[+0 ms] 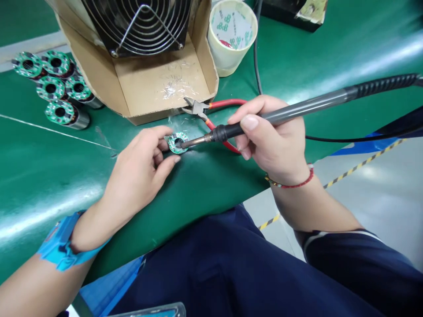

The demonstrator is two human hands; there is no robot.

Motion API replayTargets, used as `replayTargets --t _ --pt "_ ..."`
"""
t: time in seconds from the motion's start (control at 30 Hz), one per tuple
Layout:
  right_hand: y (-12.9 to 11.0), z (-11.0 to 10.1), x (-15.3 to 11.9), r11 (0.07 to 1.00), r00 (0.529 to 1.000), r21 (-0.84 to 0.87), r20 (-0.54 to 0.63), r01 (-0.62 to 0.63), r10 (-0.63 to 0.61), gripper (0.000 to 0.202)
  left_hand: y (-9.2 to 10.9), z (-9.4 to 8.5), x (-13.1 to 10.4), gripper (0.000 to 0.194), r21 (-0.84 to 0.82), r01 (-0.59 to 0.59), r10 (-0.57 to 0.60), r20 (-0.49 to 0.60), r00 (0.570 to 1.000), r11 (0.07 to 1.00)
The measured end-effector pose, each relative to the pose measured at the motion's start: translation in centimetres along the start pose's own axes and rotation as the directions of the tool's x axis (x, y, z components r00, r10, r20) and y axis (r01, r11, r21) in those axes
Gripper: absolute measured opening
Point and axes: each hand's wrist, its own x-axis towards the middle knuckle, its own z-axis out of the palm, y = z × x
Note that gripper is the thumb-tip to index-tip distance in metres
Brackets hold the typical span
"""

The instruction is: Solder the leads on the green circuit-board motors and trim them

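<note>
Circuit board (174, 148), ring-shaped and green, sits on the bench (205, 189) just in front of the cardboard box (139, 88), and the step in hand looks like soldering on its face. The left hand (135, 165) is partly open, its fingers curled at one side of the board and its thumb at the near edge, bracing it; what lies beneath is hidden. The right hand (276, 143) is closed pen-like on the soldering iron (297, 110), whose tip reaches the ring's inner edge, though exact contact is hard to tell. The hands are apart, with the board between. Red-handled cutters (228, 104) lie against the box's near right corner. Any shift of the tip would call for a steady left brace and fingers clear of the hot shaft.
</note>
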Motion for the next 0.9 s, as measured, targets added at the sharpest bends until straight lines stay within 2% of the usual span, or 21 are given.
replayTargets --t 0.13,0.3,0.4,0.47,0.57,0.63,0.67,0.73,0.8,0.9 --pt "-0.5 0.0 0.6 0.999 0.999 0.026 0.031 0.02 -0.02 0.02 -0.4 0.4 0.3 0.041 -0.011 0.003 -0.002 0.035 0.999 1.0" --pt "-1.2 -0.1 1.1 1.0 0.998 0.006 0.06 0.012 -0.013 0.038 -0.5 0.5 0.3 0.038 -0.037 0.015 -0.014 0.028 1.0 0.999" --pt "-1.4 -0.2 1.1 0.999 0.998 -0.017 0.061 0.035 -0.034 0.034 -0.5 0.5 0.2 0.038 -0.032 0.019 -0.018 0.033 0.999 0.999" --pt "-1.4 -0.5 1.0 0.997 0.998 -0.046 0.022 0.068 -0.067 0.027 -0.5 0.4 0.2 0.039 -0.024 0.019 -0.018 0.038 0.999 1.0" --pt "-0.9 -1.5 1.4 0.974 0.967 -0.091 -0.128 0.208 -0.218 0.017 -0.4 0.3 0.3 0.04 -0.001 0.011 -0.011 0.04 0.999 1.0" --pt "-0.3 -2.6 2.1 0.924 0.926 -0.262 -0.184 0.278 -0.331 0.01 -0.3 0.4 0.4 0.045 0.018 0.017 -0.018 0.031 0.999 1.0" --pt "0.2 -3.3 2.4 0.872 0.911 -0.38 -0.149 0.307 -0.385 0.015 -0.3 0.5 0.5 0.049 0.029 0.028 -0.029 0.029 0.999 0.999" --pt "1.2 -4.5 3.1 0.751 0.919 -0.569 0.02 0.334 -0.394 0.031 -0.3 0.7 0.6 0.056 0.05 0.061 -0.063 0.04 0.997 0.997" --pt "2.5 -5.4 3.4 0.713 0.934 -0.611 0.143 0.344 -0.329 0.036 -0.4 1.0 0.6 0.054 0.063 0.074 -0.077 0.058 0.995 0.995" --pt "4.3 -5.5 3.1 0.685 0.918 -0.615 0.206 0.391 -0.339 0.038 -0.5 1.2 0.6 0.045 0.047 0.046 -0.048 0.051 0.998 0.998"
